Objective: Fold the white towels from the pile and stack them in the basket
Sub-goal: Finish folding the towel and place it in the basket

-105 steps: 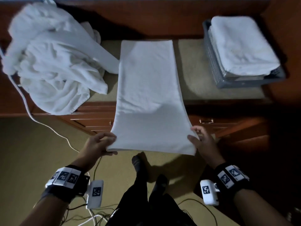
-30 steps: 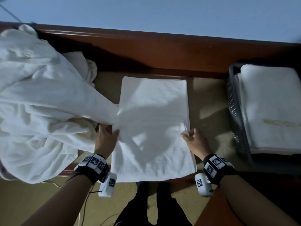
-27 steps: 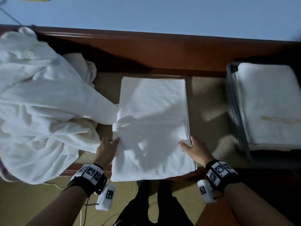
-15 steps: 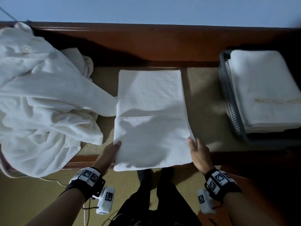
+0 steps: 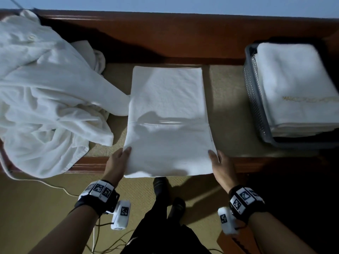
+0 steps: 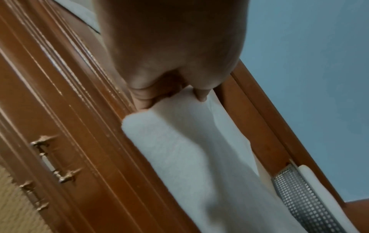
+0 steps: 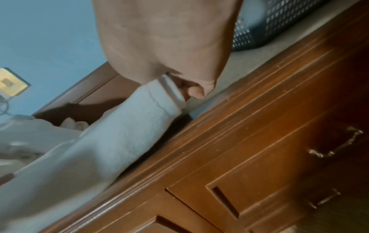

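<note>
Both hands now sit at the near corners of the half-folded towel (image 5: 167,123), lower down its sides than half a second back, when they lay flatter along its edges. The left hand (image 5: 117,163) pinches the near-left corner, thumb on top and fingers (image 6: 143,97) curled beneath; the right hand (image 5: 219,166) grips the near-right corner the same way, the folded layers caught between thumb and fingers (image 7: 196,93). Beyond the fingertips the towel lies flat on the dresser top (image 5: 227,114), its fold line running across the middle, its near end overhanging the front edge. Left of the left fingers slumps the pile (image 5: 45,99), unchanged; well right of the right fingers stands the basket (image 5: 254,99) with folded towels (image 5: 293,85) stacked inside, as before.
</note>
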Demonstrator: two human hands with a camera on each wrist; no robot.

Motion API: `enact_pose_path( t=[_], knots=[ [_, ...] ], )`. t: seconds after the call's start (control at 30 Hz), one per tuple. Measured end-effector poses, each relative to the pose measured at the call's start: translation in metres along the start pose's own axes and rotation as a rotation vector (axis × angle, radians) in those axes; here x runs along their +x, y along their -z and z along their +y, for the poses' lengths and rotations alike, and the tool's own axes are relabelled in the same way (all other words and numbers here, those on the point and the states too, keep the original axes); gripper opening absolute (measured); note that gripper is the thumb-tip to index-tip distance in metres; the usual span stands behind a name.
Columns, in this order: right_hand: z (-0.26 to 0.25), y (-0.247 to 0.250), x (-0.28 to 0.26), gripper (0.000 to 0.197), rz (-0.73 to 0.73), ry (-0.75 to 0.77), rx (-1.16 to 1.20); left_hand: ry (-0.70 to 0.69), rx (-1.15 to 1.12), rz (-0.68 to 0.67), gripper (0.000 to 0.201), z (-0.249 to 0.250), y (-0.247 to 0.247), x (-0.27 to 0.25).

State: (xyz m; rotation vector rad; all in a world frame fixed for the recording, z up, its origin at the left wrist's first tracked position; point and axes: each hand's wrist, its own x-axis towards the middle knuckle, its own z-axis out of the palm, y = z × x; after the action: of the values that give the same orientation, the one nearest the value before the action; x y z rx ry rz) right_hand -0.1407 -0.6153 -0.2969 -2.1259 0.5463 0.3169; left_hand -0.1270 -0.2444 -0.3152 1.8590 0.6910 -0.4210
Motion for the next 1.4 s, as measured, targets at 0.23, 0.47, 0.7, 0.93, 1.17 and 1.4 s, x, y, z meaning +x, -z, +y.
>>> enact_pose_path(
  t=[0.23, 0.47, 0.7, 0.93, 1.17, 1.4],
  knots=[
    [0.016, -0.002, 0.010, 0.043, -0.079, -0.051, -0.197, 0.029, 0.158, 0.040, 0.051, -0.008, -0.010, -0.011],
    [-0.023, -0.004, 0.062, 0.069, -0.082, -0.055, -0.208, -0.062, 0.234, 0.081, 0.052, 0.035, -0.014, 0.038],
    [-0.044, 0.001, 0.107, 0.033, -0.003, 0.001, -0.182, -0.155, 0.282, 0.149, 0.038, 0.064, -0.015, 0.090],
    [-0.038, -0.010, 0.122, 0.040, 0.031, -0.028, -0.214, -0.126, 0.348, 0.177, 0.034, 0.067, -0.024, 0.110],
    [-0.043, -0.004, 0.114, 0.038, 0.035, -0.029, -0.123, -0.153, 0.346, 0.203, 0.036, 0.069, -0.021, 0.111],
    [-0.033, 0.024, 0.061, 0.053, -0.203, -0.192, -0.086, -0.083, 0.335, 0.110, 0.040, 0.042, -0.004, 0.053]
  ],
)
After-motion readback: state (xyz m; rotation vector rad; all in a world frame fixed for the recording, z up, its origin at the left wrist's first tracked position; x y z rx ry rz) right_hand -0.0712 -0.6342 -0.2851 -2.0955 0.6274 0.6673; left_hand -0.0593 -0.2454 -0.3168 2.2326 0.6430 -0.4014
